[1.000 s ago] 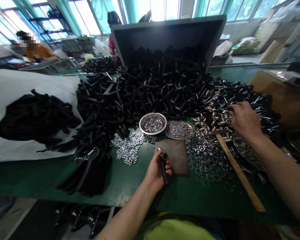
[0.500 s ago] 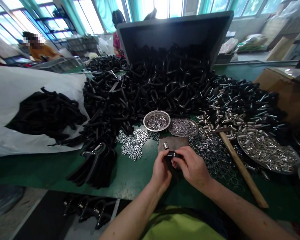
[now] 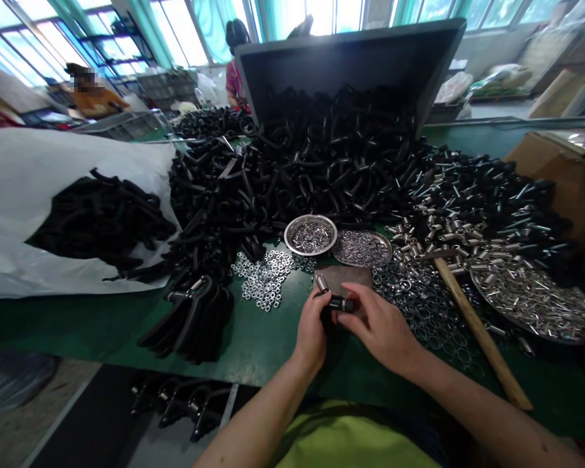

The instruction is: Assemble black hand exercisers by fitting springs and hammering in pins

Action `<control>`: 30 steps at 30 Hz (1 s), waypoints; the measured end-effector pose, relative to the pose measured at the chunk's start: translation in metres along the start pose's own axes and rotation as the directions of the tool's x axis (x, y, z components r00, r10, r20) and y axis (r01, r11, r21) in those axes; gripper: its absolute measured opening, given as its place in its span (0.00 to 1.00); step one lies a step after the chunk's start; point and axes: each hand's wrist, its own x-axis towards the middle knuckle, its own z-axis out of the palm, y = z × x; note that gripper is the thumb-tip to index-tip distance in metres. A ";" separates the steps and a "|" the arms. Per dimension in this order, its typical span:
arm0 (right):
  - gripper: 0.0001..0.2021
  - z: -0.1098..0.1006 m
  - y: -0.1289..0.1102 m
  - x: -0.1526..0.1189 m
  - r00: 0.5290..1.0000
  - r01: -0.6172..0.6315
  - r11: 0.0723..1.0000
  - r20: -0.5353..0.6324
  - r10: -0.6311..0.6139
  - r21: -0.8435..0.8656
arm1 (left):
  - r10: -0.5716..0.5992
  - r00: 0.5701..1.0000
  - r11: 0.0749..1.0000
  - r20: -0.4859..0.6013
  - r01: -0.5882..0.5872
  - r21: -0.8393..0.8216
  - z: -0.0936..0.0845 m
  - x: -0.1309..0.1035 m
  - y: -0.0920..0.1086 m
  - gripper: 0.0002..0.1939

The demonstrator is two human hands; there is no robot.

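Observation:
My left hand (image 3: 312, 328) is closed around a black part (image 3: 338, 302), thumb on top. A small coil spring (image 3: 322, 283) stands up from that part near my thumb. My right hand (image 3: 383, 325) has its thumb and forefinger round the part's right end, where a metal ring shows. Its other fingers are partly hidden. Under and beyond the hands lies a flat metal plate (image 3: 334, 274). A heap of small nuts (image 3: 263, 279) lies left of the plate, and loose metal rings (image 3: 433, 325) are spread on its right.
A wooden-handled hammer (image 3: 482, 331) lies at right beside a tray of metal pins (image 3: 541, 299). A steel bowl (image 3: 287, 242) and a small dish (image 3: 389, 252) stand ahead. Black parts (image 3: 292, 175) pile up before a grey bin (image 3: 458, 39). Two people sit beyond.
My right hand's forefinger and thumb are farther apart round the part's end, which now shows more. The spring leans more to the left. The whole view has shifted slightly.

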 end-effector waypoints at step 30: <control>0.07 0.026 0.044 0.217 0.983 0.110 0.747 0.184 0.017 -0.655 | 0.054 0.911 -0.029 0.410 -0.409 0.912 -0.032 0.024 -0.008 0.34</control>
